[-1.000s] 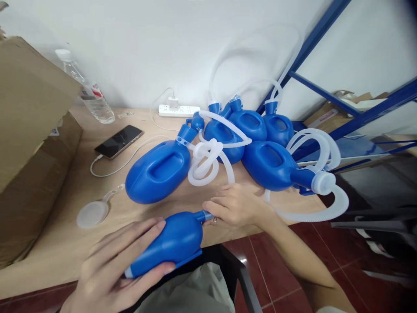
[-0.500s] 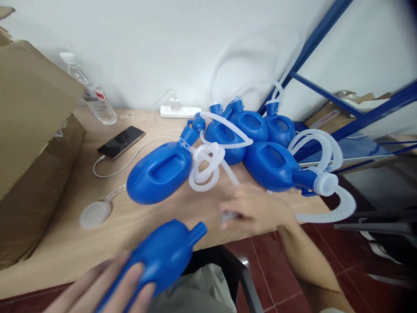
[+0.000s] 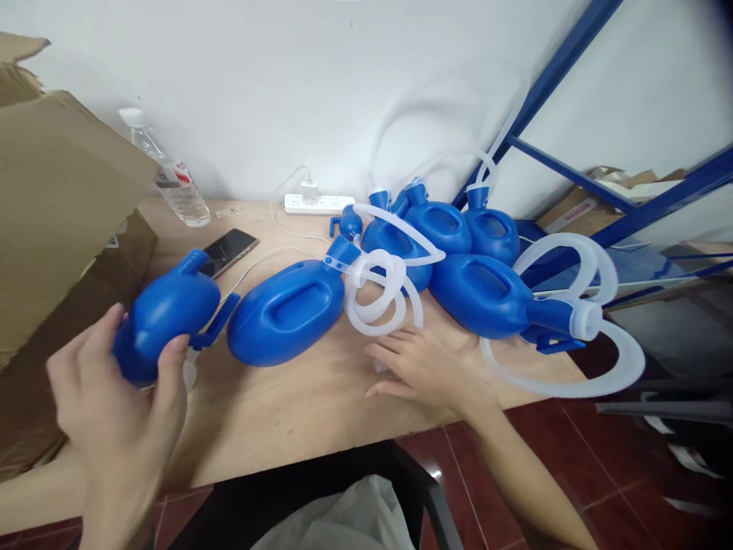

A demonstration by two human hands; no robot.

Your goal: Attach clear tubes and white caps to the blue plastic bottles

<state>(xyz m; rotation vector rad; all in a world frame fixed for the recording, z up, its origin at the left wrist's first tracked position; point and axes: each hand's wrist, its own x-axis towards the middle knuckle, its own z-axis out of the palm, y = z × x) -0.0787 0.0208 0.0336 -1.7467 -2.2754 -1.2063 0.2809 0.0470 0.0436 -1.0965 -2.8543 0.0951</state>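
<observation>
My left hand [image 3: 123, 405] grips a hollow blue spouted plastic part [image 3: 169, 313] with a hook-like handle, raised over the left of the table. Behind its thumb, a translucent round cap [image 3: 189, 374] is mostly hidden. To the right lies a blue bottle [image 3: 286, 309], its neck fitted with a coiled translucent hose [image 3: 378, 305]. Below that hose, my right hand [image 3: 424, 367] rests low over the table, fingers spread. A small clear piece shows partly under its fingers; I cannot make out its kind. Another blue bottle [image 3: 481, 294] with a white cap lies further right.
Several more blue bottles with hoses stand at the back. An open cardboard box [image 3: 69, 206] is at the left, beside a water bottle [image 3: 183, 195]. A phone [image 3: 229, 250] on a cable, a white power strip [image 3: 318, 204] and a blue metal rack [image 3: 550, 76] are also here.
My left hand has lifted the blue spouted part from the front edge up and left. My right hand has lowered to the table, and its closed fingers have spread.
</observation>
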